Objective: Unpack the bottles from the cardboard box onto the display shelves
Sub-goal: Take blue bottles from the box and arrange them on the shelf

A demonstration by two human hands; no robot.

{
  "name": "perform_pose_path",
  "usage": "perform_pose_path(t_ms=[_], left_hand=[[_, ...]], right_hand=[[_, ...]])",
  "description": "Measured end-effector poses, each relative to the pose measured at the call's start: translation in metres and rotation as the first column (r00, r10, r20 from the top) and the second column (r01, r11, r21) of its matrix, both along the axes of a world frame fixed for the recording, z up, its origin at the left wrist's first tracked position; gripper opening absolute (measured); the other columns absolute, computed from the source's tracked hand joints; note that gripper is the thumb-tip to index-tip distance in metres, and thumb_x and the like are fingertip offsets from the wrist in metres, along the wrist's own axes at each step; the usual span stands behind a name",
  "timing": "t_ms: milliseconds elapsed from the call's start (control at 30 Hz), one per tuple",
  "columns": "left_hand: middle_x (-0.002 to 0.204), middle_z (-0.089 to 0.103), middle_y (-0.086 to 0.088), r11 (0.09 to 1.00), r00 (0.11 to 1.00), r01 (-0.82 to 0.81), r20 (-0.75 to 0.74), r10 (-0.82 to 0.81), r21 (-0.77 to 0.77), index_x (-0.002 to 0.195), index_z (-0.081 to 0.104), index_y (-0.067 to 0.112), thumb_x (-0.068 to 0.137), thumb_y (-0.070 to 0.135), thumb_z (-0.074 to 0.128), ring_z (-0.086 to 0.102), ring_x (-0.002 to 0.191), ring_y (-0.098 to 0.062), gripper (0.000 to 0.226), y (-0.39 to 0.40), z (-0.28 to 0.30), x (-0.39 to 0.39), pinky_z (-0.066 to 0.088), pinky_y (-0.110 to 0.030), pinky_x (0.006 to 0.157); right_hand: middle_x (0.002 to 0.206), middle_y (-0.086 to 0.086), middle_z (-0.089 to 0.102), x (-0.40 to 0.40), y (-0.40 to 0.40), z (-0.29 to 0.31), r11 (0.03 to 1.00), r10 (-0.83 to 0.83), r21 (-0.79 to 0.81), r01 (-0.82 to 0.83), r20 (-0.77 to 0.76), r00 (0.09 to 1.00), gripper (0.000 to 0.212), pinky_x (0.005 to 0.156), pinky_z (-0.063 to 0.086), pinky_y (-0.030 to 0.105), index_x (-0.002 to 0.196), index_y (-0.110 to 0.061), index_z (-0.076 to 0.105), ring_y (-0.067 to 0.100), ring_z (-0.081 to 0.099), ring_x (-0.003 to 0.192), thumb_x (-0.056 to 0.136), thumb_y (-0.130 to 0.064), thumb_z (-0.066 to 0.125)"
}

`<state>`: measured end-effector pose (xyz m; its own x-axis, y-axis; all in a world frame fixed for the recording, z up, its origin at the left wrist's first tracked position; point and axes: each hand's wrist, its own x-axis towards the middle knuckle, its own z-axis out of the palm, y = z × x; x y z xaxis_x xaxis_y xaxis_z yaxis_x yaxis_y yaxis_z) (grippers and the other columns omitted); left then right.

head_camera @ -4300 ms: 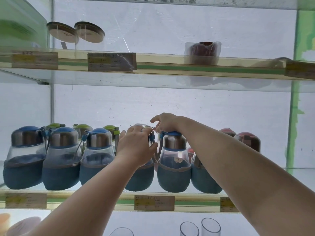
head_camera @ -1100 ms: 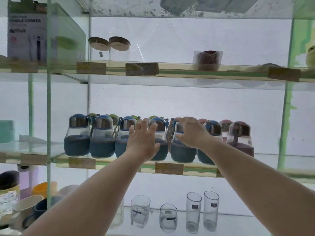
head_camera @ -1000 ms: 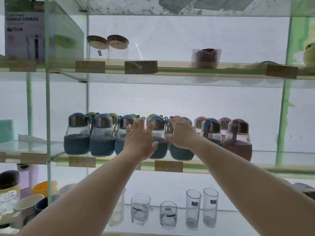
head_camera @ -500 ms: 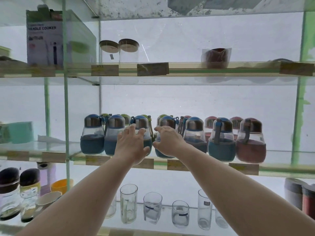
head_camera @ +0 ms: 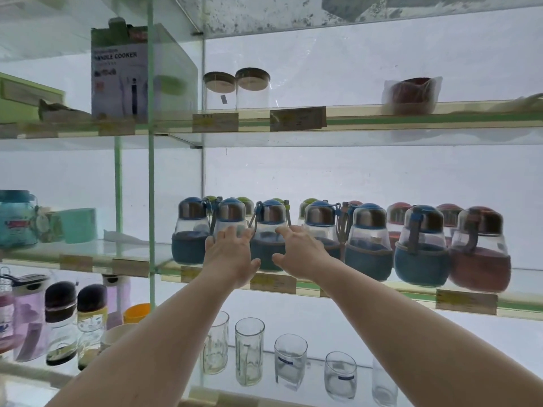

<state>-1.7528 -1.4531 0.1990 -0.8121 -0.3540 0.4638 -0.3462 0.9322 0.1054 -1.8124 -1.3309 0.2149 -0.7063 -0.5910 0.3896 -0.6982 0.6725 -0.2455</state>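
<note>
A row of round glass bottles with steel caps and fabric sleeves stands on the middle glass shelf [head_camera: 367, 292]: several blue ones, a red one [head_camera: 479, 254] at the right end, green-capped ones behind. My left hand [head_camera: 230, 257] and my right hand [head_camera: 299, 254] are stretched out with fingers spread, on either side of one blue bottle [head_camera: 269, 236] in the front row. The left fingertips reach its neighbour [head_camera: 230, 218]. Neither hand holds anything. The cardboard box is out of view.
On the upper shelf are a boxed cooker [head_camera: 120, 77], two lidded glass jars [head_camera: 236, 89] and a wrapped red bowl [head_camera: 411, 95]. Drinking glasses [head_camera: 249, 351] stand on the lower shelf. At lower left are printed bottles [head_camera: 61, 321]; a green frame post [head_camera: 150, 148] divides the bays.
The view has pulled back and swung left. Both hands have slid left along the bottle row and drawn slightly off it. Earlier they were gripping bottle tops; now they are spread and hold nothing.
</note>
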Motion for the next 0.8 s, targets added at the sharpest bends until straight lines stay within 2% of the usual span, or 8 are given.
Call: perform_pose_path(t_ms=[167,300,433,567,800], left_hand=[[0.154,0.022,-0.006,1.000,0.993,0.010,0.114,-0.010,0.004,0.149,0.015,0.027,0.093,0.045,0.047,0.019,0.142,-0.027,0.067,0.001,-0.010,-0.021,0.017,-0.048,0.116],[0.149,0.027,-0.011,1.000,0.989,0.028,0.147,-0.029,0.012,0.147,0.019,0.035,0.093,0.044,0.049,0.029,0.137,-0.031,0.062,0.009,-0.011,-0.038,0.020,-0.051,0.113],[0.140,0.037,-0.010,0.999,0.999,0.034,0.027,-0.034,0.011,0.143,0.029,0.034,0.091,0.035,0.057,0.042,0.128,-0.027,0.060,0.010,-0.013,-0.048,0.027,-0.046,0.110],[0.128,0.047,-0.009,0.997,0.993,0.037,-0.106,-0.044,-0.068,0.140,0.034,0.030,0.094,0.015,0.049,0.044,0.122,-0.023,0.051,0.012,-0.016,-0.055,0.025,-0.039,0.111],[0.129,0.050,-0.012,0.995,0.990,-0.011,-0.138,-0.002,-0.095,0.138,0.037,0.025,0.094,0.011,0.048,0.041,0.126,-0.027,0.048,0.020,-0.008,-0.054,0.018,-0.039,0.115]], right_hand=[[0.140,0.007,0.039,-0.007,0.000,-0.003,1.000,-0.002,0.009,0.002,0.009,1.000,0.056,0.108,0.031,0.044,0.143,-0.018,0.033,0.025,0.036,0.130,0.091,-0.024,0.054],[0.140,0.008,0.039,-0.016,0.002,-0.006,1.000,-0.006,0.012,0.006,0.024,1.000,0.058,0.109,0.032,0.041,0.144,-0.018,0.031,0.025,0.035,0.131,0.091,-0.021,0.054],[0.141,0.006,0.039,-0.021,0.003,-0.010,1.000,0.003,0.024,-0.002,-0.008,1.000,0.057,0.108,0.032,0.039,0.144,-0.018,0.032,0.025,0.035,0.131,0.091,-0.021,0.053],[0.139,0.006,0.041,-0.026,0.003,-0.013,0.998,0.001,0.055,0.002,-0.047,0.999,0.055,0.106,0.034,0.039,0.143,-0.019,0.035,0.025,0.037,0.129,0.091,-0.020,0.053],[0.141,0.006,0.042,-0.029,0.006,-0.014,0.996,-0.005,0.091,0.011,-0.070,0.998,0.055,0.108,0.030,0.040,0.144,-0.022,0.034,0.026,0.036,0.130,0.091,-0.020,0.052]])
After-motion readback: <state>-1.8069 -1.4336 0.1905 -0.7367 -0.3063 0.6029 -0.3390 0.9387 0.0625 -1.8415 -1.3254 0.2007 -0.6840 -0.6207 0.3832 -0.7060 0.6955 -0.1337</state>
